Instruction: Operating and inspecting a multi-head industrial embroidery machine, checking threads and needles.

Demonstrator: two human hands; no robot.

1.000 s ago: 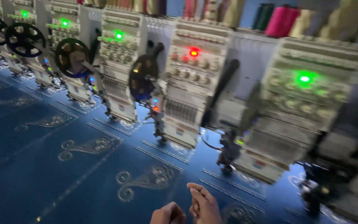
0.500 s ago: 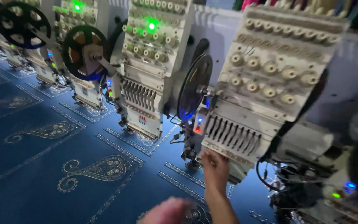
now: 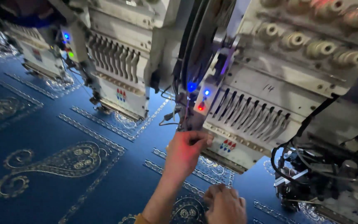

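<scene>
My left hand (image 3: 185, 151) reaches up to the lower left corner of the nearest embroidery head (image 3: 266, 112), fingertips pinched narrow where the needle case meets the thread guides; whether a thread sits in that grip I cannot tell. A red light (image 3: 201, 108) on the head's side panel colours the back of that hand, with two blue lights (image 3: 191, 86) just above it. My right hand (image 3: 225, 204) hangs lower, near the bottom edge of the view, fingers curled close over the blue fabric (image 3: 54, 191); what it holds, if anything, is hidden. The fabric lies flat beneath the heads, stitched with pale paisley scrolls (image 3: 59, 159) and narrow borders. A second head (image 3: 119, 70) stands to the left, well apart from both hands. Black cables (image 3: 284, 159) loop under the right of the near head.
</scene>
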